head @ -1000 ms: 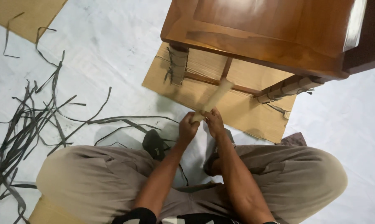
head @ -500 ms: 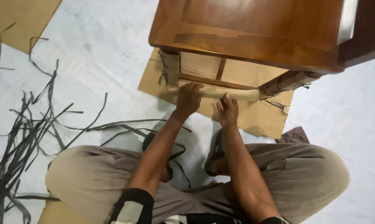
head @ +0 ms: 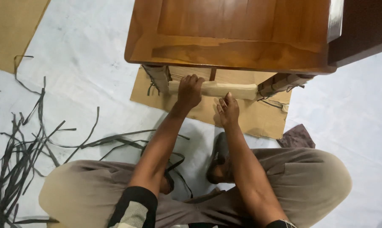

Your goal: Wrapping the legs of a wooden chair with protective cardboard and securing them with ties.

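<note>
Left hand clamped on the cardboard roll — right hand open just below it, wooden table overhanging both — black straps lay far left.

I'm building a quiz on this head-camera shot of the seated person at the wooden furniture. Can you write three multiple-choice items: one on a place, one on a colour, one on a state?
1. Where is the pale cardboard-wrapped roll?
A. Across the two wrapped front legs of the brown wooden table
B. On the person's lap
C. On the table top

2. What colour are the loose straps on the white floor?
A. Yellow
B. Dark grey-black
C. Red

3. How is the left hand placed?
A. Resting on a knee
B. Holding a strap
C. Laid over the roll

Answers:
1. A, as the roll spans from one leg to the other, above the flat brown cardboard sheet.
2. B, as the whole pile is dark.
3. C, as its fingers curl over the roll; the right hand touches the roll's lower edge.
</note>
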